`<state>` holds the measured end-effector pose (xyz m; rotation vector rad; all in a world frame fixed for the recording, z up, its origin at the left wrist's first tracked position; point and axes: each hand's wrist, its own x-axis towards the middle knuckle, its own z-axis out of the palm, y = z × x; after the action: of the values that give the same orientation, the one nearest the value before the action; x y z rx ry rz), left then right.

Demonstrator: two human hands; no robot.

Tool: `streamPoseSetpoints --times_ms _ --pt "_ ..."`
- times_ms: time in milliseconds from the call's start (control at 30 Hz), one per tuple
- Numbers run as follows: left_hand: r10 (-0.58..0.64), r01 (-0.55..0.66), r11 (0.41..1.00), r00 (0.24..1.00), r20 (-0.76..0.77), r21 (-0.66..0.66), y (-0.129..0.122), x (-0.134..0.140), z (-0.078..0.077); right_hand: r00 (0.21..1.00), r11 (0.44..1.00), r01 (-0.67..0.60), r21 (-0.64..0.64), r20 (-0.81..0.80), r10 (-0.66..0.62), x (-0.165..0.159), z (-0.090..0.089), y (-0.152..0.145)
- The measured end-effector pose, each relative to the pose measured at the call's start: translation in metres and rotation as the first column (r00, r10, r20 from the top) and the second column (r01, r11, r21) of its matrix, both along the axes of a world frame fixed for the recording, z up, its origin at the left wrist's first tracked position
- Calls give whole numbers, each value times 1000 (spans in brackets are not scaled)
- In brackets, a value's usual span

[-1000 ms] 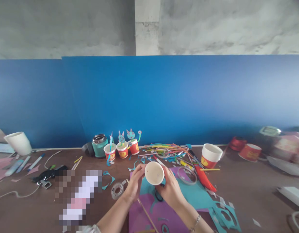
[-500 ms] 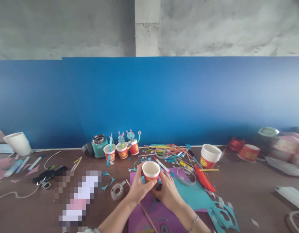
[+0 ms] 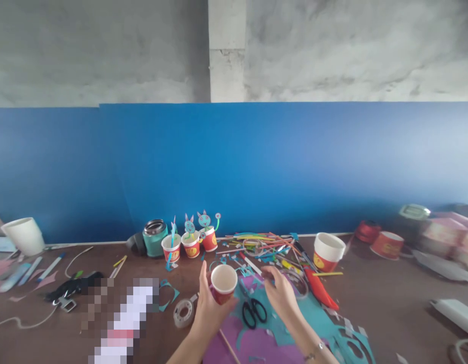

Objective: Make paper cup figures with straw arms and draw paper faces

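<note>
My left hand is wrapped around a red and white paper cup, its mouth tilted toward me. My right hand is apart from the cup, with its fingers loosely curved and nothing visible in them. Its fingertips are close to a white marker with a red end. Between the hands, black-handled scissors lie on teal paper. Purple paper shows beneath, with a thin stick across it.
Three small cups with teal paper animals stand near the blue partition, beside a teal flask. Coloured strips are piled behind my hands. A tape roll lies left; a larger cup stands right.
My right hand has let go of the cup and moved right. My left hand keeps the cup, now a little lower and further left. The scissors have come into full view.
</note>
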<state>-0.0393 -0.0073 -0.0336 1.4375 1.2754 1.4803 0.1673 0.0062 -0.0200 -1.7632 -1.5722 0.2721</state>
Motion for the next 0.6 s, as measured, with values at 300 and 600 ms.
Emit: streamPoseSetpoints --times_ms 300,600 --pt "55 -59 997 994 95 41 -6 -2 3 927 988 -96 -124 350 134 23 29 63" --pt "198 -227 961 963 182 160 -2 5 -4 798 990 -115 -87 585 144 12 35 131"
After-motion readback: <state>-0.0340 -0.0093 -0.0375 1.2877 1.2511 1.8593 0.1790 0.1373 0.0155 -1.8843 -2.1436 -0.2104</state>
